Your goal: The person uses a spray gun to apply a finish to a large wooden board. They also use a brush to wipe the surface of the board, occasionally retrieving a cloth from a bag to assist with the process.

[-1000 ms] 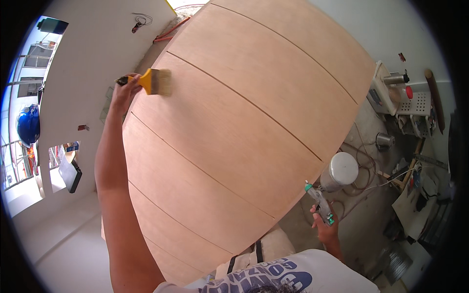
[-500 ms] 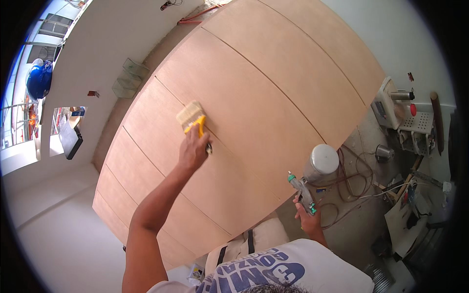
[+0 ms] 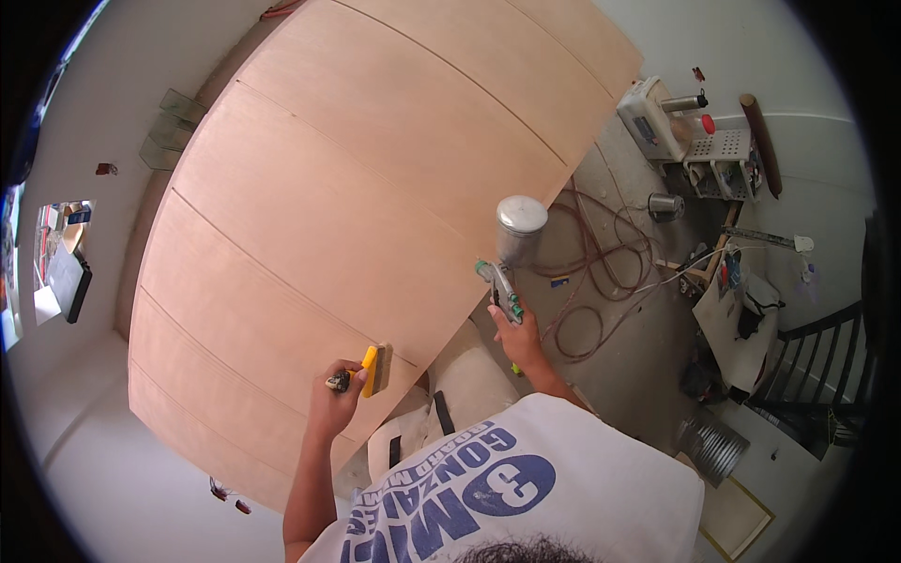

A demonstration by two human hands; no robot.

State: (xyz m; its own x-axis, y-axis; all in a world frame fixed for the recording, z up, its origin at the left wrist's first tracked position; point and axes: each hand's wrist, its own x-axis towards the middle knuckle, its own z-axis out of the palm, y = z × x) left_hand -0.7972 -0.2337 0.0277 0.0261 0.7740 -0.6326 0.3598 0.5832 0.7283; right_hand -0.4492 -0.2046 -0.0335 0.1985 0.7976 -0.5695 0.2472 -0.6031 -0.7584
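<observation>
Closed round the handle of a wide yellow paintbrush [image 3: 373, 372], my left hand [image 3: 334, 398] is at the near edge of a large wooden panel [image 3: 310, 216]. The brush's bristles lie against the pale surface, which is crossed by several long grooves. My right hand [image 3: 518, 336] grips a spray gun [image 3: 502, 293] with a silver cup [image 3: 521, 225] on top. The gun is held just past the panel's right edge, its green-tipped nozzle toward the board. Part of its handle is hidden by my fingers.
A reddish hose [image 3: 601, 272] coils on the floor to the right. Beyond it stand a white plastic container [image 3: 654, 120], a perforated white crate [image 3: 727, 150] and a metal can [image 3: 665, 206]. Glass pieces [image 3: 174, 127] lean by the left wall. Black railings [image 3: 821, 366] stand far right.
My left hand has drawn the brush down the panel from its middle to the near edge. The whole view has shifted, and the spray gun now appears further left and higher.
</observation>
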